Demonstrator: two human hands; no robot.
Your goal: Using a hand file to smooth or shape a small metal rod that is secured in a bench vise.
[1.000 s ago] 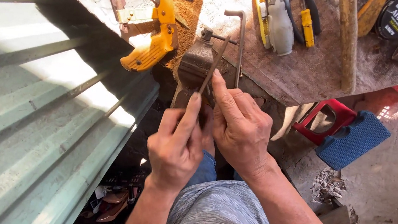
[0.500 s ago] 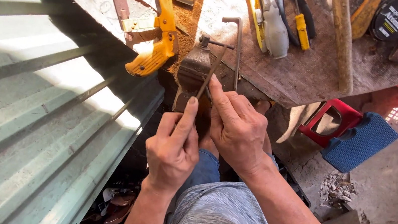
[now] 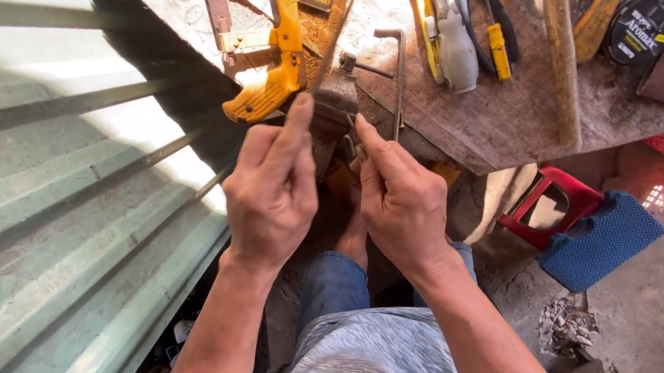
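A rough wooden workbench [image 3: 483, 121] carries a small rusty bench vise [image 3: 335, 107] at its near edge, beside a yellow saw handle [image 3: 273, 78]. A thin metal file [image 3: 336, 31] angles over the vise; stiff, light and likely rasping, it is best taken by its ends. The left hand [image 3: 270, 192] pinches its near end. The right hand [image 3: 398, 195] rests half-curled against the vise.

Harsh sunlight glares off the corrugated sheet [image 3: 51, 203], casting hard shadows; focus sharp
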